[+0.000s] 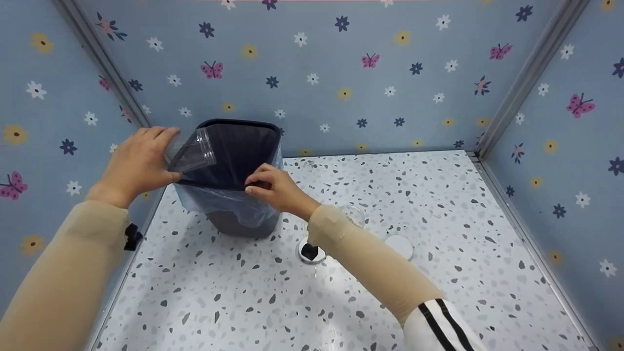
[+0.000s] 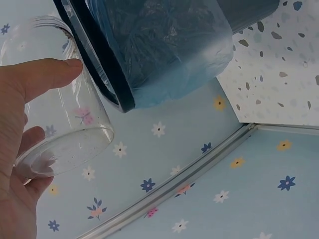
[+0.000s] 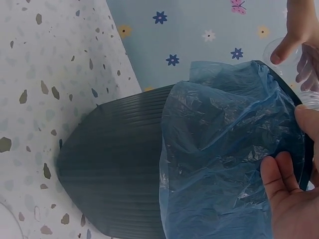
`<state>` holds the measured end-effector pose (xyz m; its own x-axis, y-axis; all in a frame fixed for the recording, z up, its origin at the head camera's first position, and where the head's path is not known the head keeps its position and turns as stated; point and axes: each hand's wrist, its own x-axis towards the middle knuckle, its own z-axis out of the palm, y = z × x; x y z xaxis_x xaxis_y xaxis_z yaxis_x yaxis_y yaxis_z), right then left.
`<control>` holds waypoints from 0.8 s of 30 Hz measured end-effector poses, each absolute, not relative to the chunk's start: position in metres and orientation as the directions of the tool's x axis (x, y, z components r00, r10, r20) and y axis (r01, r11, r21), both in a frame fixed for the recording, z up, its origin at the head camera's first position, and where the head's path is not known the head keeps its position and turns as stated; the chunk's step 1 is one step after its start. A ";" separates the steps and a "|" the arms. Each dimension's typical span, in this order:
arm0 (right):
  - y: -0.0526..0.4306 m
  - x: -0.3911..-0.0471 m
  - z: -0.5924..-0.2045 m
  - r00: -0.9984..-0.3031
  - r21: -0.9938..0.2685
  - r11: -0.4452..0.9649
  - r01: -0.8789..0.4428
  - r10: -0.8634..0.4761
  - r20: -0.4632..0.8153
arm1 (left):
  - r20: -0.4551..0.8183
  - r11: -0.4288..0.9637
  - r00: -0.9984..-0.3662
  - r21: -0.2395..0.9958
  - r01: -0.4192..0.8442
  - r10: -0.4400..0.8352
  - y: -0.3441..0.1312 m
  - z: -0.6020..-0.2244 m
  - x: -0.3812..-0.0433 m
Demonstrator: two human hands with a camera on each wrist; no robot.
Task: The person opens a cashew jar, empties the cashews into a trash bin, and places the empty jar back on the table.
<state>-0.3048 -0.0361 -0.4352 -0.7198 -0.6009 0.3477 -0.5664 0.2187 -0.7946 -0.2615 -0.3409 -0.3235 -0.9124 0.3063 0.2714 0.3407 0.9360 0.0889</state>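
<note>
My left hand grips a clear plastic jar, thumb on one side and fingers round the other. The jar lies tilted, its threaded mouth over the opening of a dark grey bin. A thin blue bag lines the bin and folds down over its outside. My right hand pinches the near rim of the bin, thumb and fingers on either side of rim and bag. Inside the bin it is dark, and I cannot tell what lies at the bottom.
On the speckled white surface, right of the bin, sit a small white round dish with something black in it, a clear round piece and a white disc. Flowered blue panels enclose the back and sides.
</note>
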 end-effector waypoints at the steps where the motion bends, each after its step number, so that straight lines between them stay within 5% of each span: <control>1: -0.036 -0.305 -0.436 -0.719 -0.794 0.217 -0.568 -0.600 0.351 | 0.271 0.937 -0.914 0.096 0.337 0.301 -0.341 -0.324 -0.262; 24: -0.032 -0.304 -0.435 -0.691 -0.754 0.236 -0.612 -0.623 0.366 | 0.281 0.933 -0.936 0.228 0.280 0.212 -0.333 -0.330 -0.265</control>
